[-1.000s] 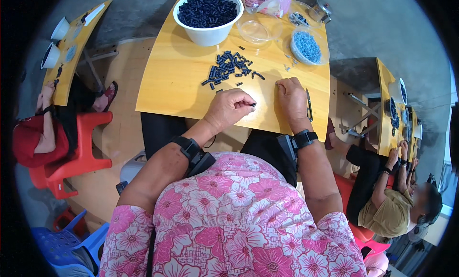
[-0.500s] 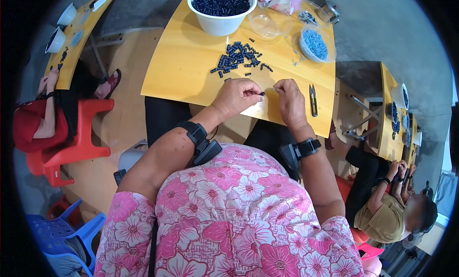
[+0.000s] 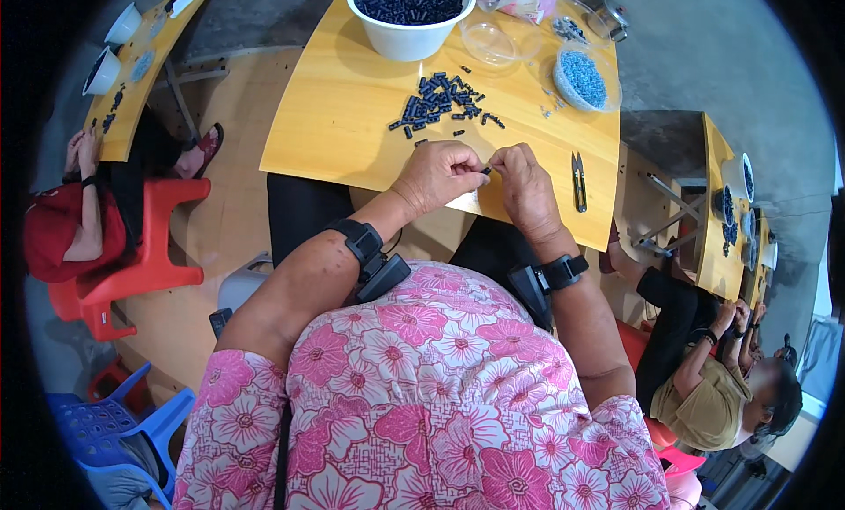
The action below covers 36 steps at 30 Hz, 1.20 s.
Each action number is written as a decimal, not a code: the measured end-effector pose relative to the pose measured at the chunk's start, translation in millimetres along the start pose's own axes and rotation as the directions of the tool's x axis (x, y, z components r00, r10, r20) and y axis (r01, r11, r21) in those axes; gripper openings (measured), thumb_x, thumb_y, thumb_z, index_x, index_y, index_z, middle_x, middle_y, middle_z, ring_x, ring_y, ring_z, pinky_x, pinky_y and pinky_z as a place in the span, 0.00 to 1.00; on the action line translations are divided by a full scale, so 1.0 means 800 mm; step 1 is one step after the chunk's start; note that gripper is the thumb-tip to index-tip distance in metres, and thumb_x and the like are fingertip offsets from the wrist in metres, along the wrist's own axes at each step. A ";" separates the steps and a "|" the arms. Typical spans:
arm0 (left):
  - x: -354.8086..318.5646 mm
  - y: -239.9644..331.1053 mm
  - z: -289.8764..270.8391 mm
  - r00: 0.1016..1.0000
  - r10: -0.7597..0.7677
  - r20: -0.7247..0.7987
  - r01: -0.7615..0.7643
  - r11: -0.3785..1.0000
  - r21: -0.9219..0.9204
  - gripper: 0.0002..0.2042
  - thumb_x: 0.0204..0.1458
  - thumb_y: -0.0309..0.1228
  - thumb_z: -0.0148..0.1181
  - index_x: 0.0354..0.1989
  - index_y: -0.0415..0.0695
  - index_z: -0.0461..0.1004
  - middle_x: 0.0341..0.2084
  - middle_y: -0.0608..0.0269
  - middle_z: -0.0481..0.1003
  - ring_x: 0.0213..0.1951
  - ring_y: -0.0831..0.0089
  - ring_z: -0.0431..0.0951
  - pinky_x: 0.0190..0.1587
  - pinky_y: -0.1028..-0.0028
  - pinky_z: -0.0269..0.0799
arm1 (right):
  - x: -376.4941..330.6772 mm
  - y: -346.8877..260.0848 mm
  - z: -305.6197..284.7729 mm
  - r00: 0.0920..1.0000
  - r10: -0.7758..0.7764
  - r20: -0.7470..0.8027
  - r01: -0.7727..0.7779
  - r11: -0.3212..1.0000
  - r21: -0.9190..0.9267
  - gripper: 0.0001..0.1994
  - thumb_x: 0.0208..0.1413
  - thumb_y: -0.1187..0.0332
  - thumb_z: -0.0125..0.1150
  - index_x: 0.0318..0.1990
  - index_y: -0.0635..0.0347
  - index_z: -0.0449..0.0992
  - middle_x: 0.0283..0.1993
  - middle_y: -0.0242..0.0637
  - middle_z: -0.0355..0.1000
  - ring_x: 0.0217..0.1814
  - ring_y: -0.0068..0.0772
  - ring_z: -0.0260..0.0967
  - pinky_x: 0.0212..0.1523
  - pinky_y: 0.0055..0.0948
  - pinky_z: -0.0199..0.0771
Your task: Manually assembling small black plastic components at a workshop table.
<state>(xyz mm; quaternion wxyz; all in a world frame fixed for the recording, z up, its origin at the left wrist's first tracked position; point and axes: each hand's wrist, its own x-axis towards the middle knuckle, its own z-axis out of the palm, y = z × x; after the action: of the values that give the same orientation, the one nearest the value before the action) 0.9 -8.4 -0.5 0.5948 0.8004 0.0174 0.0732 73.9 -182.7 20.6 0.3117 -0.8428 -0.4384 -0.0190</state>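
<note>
Head view: left hand (image 3: 440, 177) pinches black piece (image 3: 486, 170); right hand (image 3: 525, 186), fingertips pinched together just beside it, contents unclear. Black pile (image 3: 435, 100) beyond left hand; snips (image 3: 578, 183) right of right hand.

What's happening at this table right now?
The person's left hand pinches a small black piece; the right hand is close beside it, though whether it touches is unclear. Ahead lies a pile of black pieces, with a white bowl full of more behind it. Snips lie right of the hands, and a tub of blue bits sits farther back.
</note>
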 end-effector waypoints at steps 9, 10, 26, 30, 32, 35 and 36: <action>-0.002 0.001 -0.002 0.999 0.026 -0.021 -0.026 1.000 0.012 0.07 0.44 0.27 0.69 0.27 0.37 0.78 0.23 0.59 0.79 0.25 0.75 0.78 0.31 0.76 0.74 | 0.004 -0.024 -0.018 0.982 0.016 0.187 0.024 0.978 -0.209 0.07 0.56 0.74 0.49 0.42 0.58 0.67 0.37 0.47 0.64 0.34 0.54 0.71 0.34 0.45 0.74; -0.002 0.001 -0.002 1.000 0.016 -0.015 -0.016 1.000 0.002 0.08 0.43 0.29 0.70 0.26 0.37 0.79 0.24 0.57 0.80 0.26 0.70 0.80 0.31 0.74 0.75 | 0.004 -0.024 -0.018 0.982 0.000 0.187 0.042 0.974 -0.221 0.07 0.56 0.73 0.49 0.42 0.58 0.67 0.37 0.47 0.64 0.34 0.54 0.71 0.34 0.45 0.74; -0.004 -0.009 0.000 1.000 0.011 -0.018 -0.012 1.000 -0.012 0.05 0.45 0.23 0.68 0.27 0.36 0.78 0.22 0.63 0.78 0.24 0.82 0.76 0.29 0.79 0.73 | -0.014 -0.030 0.016 0.952 0.302 -0.056 -0.270 0.911 0.311 0.06 0.53 0.79 0.55 0.38 0.63 0.75 0.33 0.45 0.72 0.35 0.45 0.73 0.39 0.34 0.75; -0.003 -0.016 0.004 0.999 -0.011 -0.050 0.004 0.991 -0.135 0.05 0.46 0.23 0.68 0.27 0.36 0.79 0.22 0.64 0.78 0.25 0.83 0.75 0.29 0.80 0.73 | -0.022 -0.035 0.014 0.874 0.485 0.031 -0.406 0.694 0.595 0.08 0.54 0.77 0.58 0.41 0.61 0.77 0.34 0.44 0.75 0.37 0.42 0.75 0.40 0.31 0.75; -0.003 -0.010 0.003 0.999 0.007 -0.042 -0.012 0.993 -0.119 0.04 0.47 0.24 0.67 0.28 0.36 0.79 0.23 0.64 0.79 0.25 0.83 0.75 0.29 0.80 0.73 | -0.025 -0.029 0.014 0.868 0.495 0.025 -0.423 0.713 0.559 0.08 0.54 0.76 0.59 0.42 0.60 0.77 0.34 0.43 0.75 0.38 0.41 0.76 0.40 0.30 0.76; -0.004 -0.007 0.000 0.999 0.001 -0.043 -0.004 0.997 -0.073 0.04 0.47 0.24 0.67 0.28 0.36 0.79 0.22 0.65 0.78 0.25 0.83 0.75 0.29 0.80 0.73 | -0.024 -0.025 0.015 0.945 0.310 -0.103 -0.260 0.905 0.335 0.09 0.53 0.75 0.61 0.42 0.59 0.77 0.35 0.42 0.75 0.38 0.42 0.75 0.40 0.32 0.75; -0.004 -0.007 -0.001 0.999 0.018 -0.050 -0.021 0.998 -0.059 0.04 0.47 0.24 0.67 0.27 0.36 0.78 0.21 0.65 0.78 0.25 0.84 0.75 0.29 0.80 0.72 | -0.022 -0.027 0.013 0.962 0.250 -0.110 -0.212 0.937 0.276 0.09 0.52 0.75 0.62 0.42 0.58 0.76 0.36 0.42 0.74 0.38 0.44 0.74 0.40 0.33 0.75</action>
<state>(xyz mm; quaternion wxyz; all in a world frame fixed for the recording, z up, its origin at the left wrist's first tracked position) -1.7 -6.5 -6.3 0.6171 0.7803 0.0222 0.0994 44.2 -180.2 17.9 0.4510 -0.8363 -0.3114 0.0154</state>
